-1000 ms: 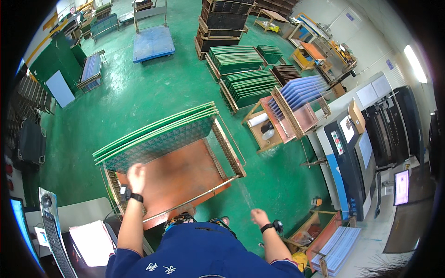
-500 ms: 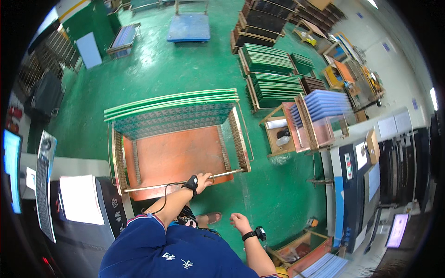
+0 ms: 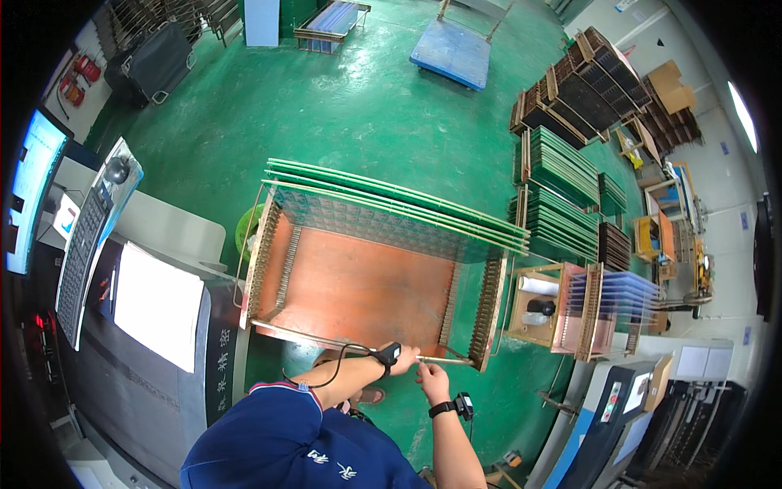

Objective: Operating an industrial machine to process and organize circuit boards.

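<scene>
In front of me is a slotted rack cart [image 3: 358,281] with an orange-brown base and comb-like slotted sides. Several green circuit-board panels [image 3: 391,204] stand on edge along its far side. A thin metal bar [image 3: 309,334] runs across the near side. My left hand [image 3: 401,359] is closed around this bar, right of its middle. Just right of it, my right hand [image 3: 432,383] has curled fingers at the same bar, its fingertips against the metal. Both wrists wear a strap with a small black device.
Left of the cart are a machine with white papers [image 3: 157,306], a keyboard [image 3: 85,265] and a monitor [image 3: 37,191]. To the right stand a rack of blue panels [image 3: 615,301], racks of green panels [image 3: 562,220] and a blue-grey machine [image 3: 599,416]. A blue flatbed trolley [image 3: 452,53] stands farther off.
My view has turned, so the cart appears further right and tilted. My right hand has come up from beside my body to the bar. My left hand has stayed on the bar.
</scene>
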The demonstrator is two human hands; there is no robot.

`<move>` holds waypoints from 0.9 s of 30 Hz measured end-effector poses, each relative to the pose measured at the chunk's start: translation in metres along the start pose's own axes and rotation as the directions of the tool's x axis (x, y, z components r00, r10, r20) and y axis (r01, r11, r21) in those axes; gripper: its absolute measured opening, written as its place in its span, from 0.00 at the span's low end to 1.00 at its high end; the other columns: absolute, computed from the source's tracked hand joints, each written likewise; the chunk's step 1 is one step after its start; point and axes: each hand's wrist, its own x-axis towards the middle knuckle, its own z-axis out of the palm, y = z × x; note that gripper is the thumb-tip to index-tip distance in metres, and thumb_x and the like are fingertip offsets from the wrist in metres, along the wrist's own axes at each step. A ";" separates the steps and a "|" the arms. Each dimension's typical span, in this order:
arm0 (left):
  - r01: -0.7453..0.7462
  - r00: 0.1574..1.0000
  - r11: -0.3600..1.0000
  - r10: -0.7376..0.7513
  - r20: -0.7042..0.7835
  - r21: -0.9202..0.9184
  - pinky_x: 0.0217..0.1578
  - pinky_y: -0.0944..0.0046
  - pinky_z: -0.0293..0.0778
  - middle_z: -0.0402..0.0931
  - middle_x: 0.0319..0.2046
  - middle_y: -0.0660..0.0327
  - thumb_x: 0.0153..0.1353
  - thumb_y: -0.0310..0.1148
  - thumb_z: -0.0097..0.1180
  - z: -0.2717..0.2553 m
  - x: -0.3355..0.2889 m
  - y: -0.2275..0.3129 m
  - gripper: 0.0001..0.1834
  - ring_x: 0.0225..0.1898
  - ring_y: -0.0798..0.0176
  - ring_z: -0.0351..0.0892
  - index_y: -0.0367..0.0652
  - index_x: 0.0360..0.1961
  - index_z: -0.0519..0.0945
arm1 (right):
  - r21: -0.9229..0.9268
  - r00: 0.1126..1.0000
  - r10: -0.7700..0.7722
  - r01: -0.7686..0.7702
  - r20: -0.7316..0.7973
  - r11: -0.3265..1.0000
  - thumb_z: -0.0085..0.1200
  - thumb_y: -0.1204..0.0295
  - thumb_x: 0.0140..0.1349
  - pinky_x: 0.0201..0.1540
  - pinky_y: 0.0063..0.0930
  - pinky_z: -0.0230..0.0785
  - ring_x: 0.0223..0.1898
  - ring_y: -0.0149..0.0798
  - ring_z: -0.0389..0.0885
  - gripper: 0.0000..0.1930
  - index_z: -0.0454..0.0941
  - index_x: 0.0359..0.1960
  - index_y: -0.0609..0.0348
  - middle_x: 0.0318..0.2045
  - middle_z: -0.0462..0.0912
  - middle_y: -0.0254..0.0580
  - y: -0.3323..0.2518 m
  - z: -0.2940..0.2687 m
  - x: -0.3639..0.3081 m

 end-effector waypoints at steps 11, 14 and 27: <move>-0.010 1.000 0.996 0.010 0.007 -0.092 0.31 0.49 0.72 0.76 0.29 0.45 0.62 0.39 0.46 0.000 -0.003 -0.011 0.14 0.33 0.44 0.78 0.36 0.33 0.70 | 0.623 0.890 0.310 -0.455 0.334 0.636 0.40 0.59 0.66 0.21 0.24 0.60 0.18 0.30 0.66 0.18 0.75 0.28 0.58 0.19 0.73 0.31 -0.003 0.009 0.003; -0.004 0.997 0.993 0.014 0.077 -0.119 0.30 0.48 0.72 0.76 0.27 0.44 0.61 0.40 0.45 -0.019 0.001 -0.001 0.14 0.29 0.43 0.77 0.37 0.34 0.70 | 0.782 0.874 0.235 -0.485 0.425 0.391 0.41 0.56 0.65 0.22 0.27 0.61 0.19 0.33 0.68 0.19 0.75 0.27 0.58 0.20 0.73 0.33 0.012 0.009 0.002; 0.020 0.986 0.999 -0.012 0.168 -0.049 0.34 0.46 0.70 0.76 0.30 0.43 0.60 0.39 0.47 -0.012 0.007 -0.025 0.13 0.35 0.41 0.76 0.41 0.40 0.69 | -0.559 0.921 -0.364 0.229 -0.141 0.797 0.42 0.49 0.60 0.30 0.42 0.71 0.26 0.50 0.79 0.27 0.78 0.17 0.59 0.19 0.79 0.49 -0.025 0.011 -0.013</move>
